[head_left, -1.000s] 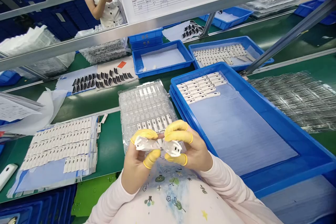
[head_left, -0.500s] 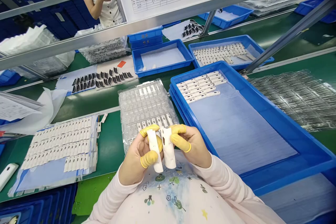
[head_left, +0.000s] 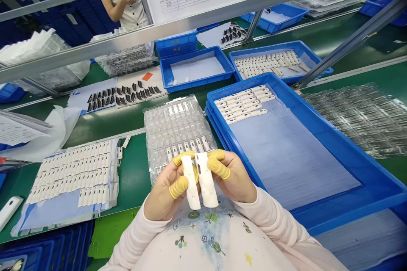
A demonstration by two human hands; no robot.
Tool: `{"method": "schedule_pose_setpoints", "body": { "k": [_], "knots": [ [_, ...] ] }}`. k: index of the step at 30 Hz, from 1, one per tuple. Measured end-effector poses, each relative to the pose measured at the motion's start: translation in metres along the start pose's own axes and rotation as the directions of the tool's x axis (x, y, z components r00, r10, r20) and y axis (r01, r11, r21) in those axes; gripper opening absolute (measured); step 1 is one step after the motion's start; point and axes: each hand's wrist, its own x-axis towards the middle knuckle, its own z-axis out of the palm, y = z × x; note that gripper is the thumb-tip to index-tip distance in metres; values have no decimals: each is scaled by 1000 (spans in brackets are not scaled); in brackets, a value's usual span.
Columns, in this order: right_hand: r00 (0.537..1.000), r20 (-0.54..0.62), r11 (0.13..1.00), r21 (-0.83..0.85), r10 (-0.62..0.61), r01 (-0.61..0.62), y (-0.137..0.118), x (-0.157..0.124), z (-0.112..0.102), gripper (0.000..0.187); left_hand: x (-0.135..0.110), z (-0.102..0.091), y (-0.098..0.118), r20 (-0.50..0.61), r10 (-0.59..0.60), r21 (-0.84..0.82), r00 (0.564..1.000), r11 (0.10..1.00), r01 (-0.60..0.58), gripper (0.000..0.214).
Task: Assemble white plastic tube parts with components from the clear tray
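My left hand (head_left: 167,189), with yellow finger cots, is closed on a long white plastic cover (head_left: 191,184), pinched between thumb and fingers. Beside it, my right hand (head_left: 235,174), also in yellow cots, grips a wider white plastic shell (head_left: 206,182) that has a dark oval slot near its top. Both pieces stand side by side in front of my body, tilted slightly, with a narrow gap between them. Just beyond my hands lies a clear blister tray (head_left: 178,125); its near rows hold white slotted parts (head_left: 186,147).
At right, a large blue tray (head_left: 318,205) carries rows of white parts (head_left: 243,103). To the left, white pieces (head_left: 71,173) lie in rows on paper. Black curved parts (head_left: 136,93) sit farther back. A metal rail (head_left: 95,44) crosses above the bench; a co-worker (head_left: 125,6) stands beyond it.
Both white pieces have swung a little, their lower ends shifting right and toward me. My grip on each is kept. The co-worker's hand has lowered slightly.
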Motion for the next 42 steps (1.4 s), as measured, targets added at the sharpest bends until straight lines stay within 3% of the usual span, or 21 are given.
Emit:
{"method": "schedule_pose_setpoints", "body": {
  "k": [7,14,18,25,32,39,42],
  "knots": [
    [1000,-9,999,45,5,-4,0,2,0,46,5,-7,-9,15,76,-7,997,997,-75,50],
    [996,25,967,242,82,-85,4,4,-2,41,7,-2,-7,17,149,5,989,989,-149,45],
    [993,103,940,329,65,-95,12,5,-6,34,9,2,-6,7,193,10,981,981,-193,43],
    [973,220,948,292,65,-129,22,7,-13,39,7,6,-3,-17,266,78,964,961,-264,35],
    [973,223,941,313,60,-130,20,4,-13,40,4,6,-5,72,258,117,964,957,-265,29],
    [977,199,909,389,77,-151,16,7,-9,35,5,10,-2,-94,269,128,959,958,-256,25],
    [977,201,902,405,72,-150,14,7,-6,35,7,11,2,-60,192,68,979,980,-188,38]
  ]
}}
